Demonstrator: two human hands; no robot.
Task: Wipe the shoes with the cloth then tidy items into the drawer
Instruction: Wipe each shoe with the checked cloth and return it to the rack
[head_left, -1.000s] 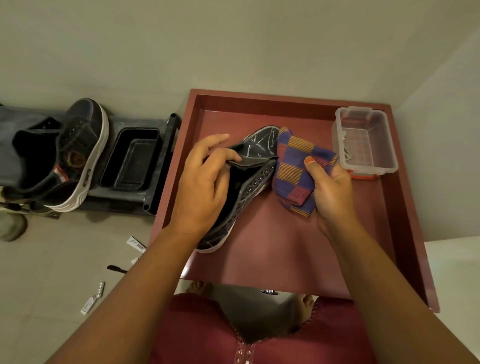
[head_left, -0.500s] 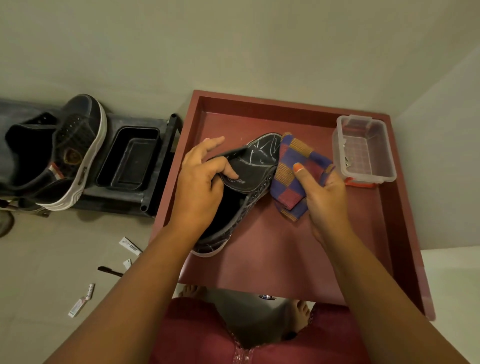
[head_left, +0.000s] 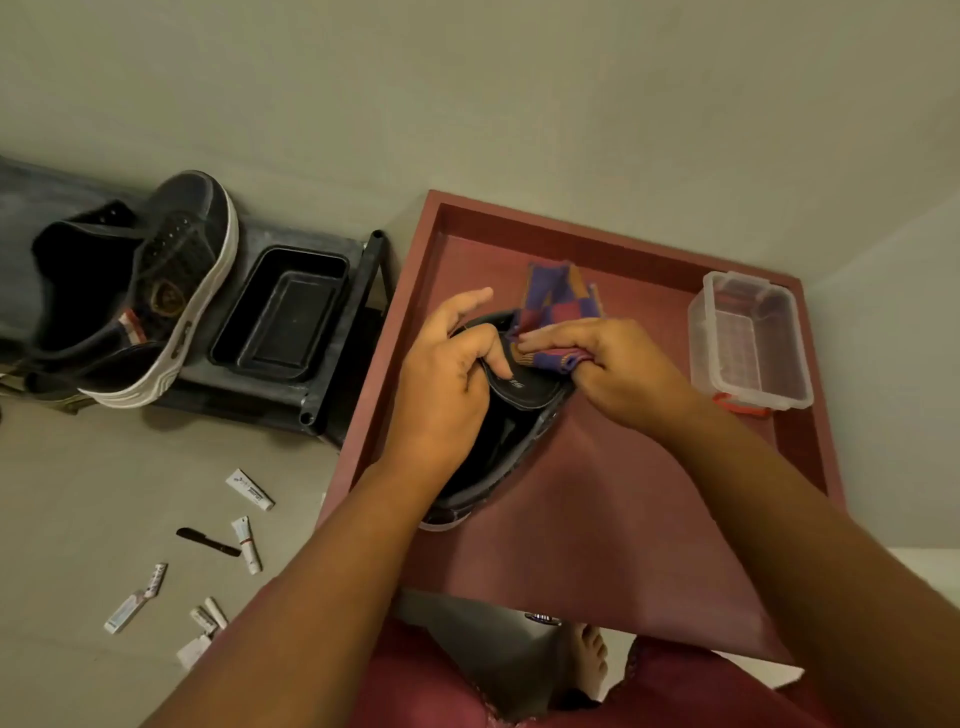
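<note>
A black shoe (head_left: 501, 447) lies in the open maroon drawer (head_left: 613, 525). My left hand (head_left: 447, 384) grips its tongue and holds the shoe in place. My right hand (head_left: 608, 369) is closed on a purple, orange and red checked cloth (head_left: 558, 306) and presses it against the shoe's front part, which the cloth and both hands mostly hide. The second black shoe (head_left: 150, 291), with a white sole, stands on a dark rack (head_left: 291, 395) at the left.
A clear plastic box (head_left: 748, 340) sits in the drawer's far right corner. A black tray (head_left: 283, 312) rests on the rack. Several small tubes (head_left: 248, 489) and a black knife-like tool (head_left: 208, 541) lie scattered on the floor at the lower left. A bare foot (head_left: 589, 657) shows below the drawer.
My right hand has moved left and up with the cloth, from beside the shoe onto its front. The left hand keeps hold of the tongue. The camera has shifted.
</note>
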